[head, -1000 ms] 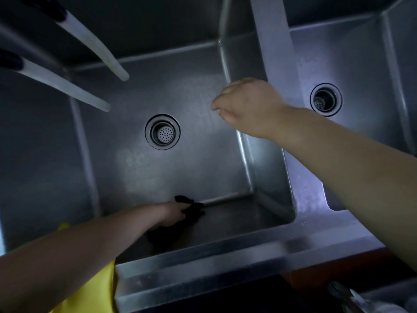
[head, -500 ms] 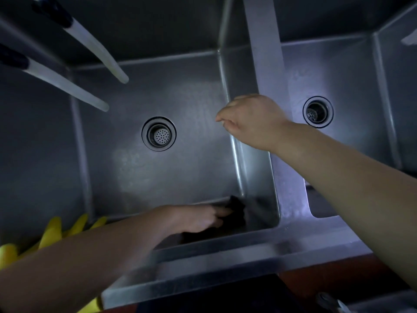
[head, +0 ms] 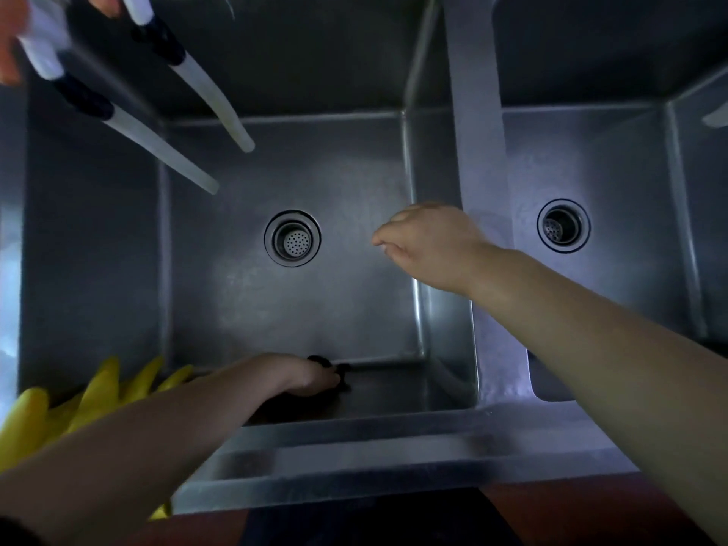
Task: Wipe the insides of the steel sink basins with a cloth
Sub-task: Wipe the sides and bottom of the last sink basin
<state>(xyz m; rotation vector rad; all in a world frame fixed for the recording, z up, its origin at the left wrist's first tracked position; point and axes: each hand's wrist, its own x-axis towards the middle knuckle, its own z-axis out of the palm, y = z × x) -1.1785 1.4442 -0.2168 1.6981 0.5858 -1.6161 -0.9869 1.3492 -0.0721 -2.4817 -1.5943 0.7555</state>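
Note:
I look straight down into a deep steel sink basin [head: 244,317] with a round drain strainer [head: 292,238] in its floor. My left hand [head: 305,374] presses a dark cloth [head: 338,372] against the near wall of this basin, low down where the wall meets the floor. Most of the cloth is hidden under the hand. My right hand [head: 429,246] hangs above the basin beside the divider [head: 478,191], fingers loosely curled with nothing in them. A second basin [head: 614,301] with its own drain [head: 563,225] lies to the right.
Two pale hoses [head: 185,167] with dark collars hang into the left basin from the upper left. Yellow rubber gloves [head: 98,396] lie over the near left rim. The steel front rim [head: 374,459] runs along the bottom.
My left hand and the cloth slid back left along the near wall after reaching the right corner. My right hand stayed by the divider. The view shifted, showing more of the gloves.

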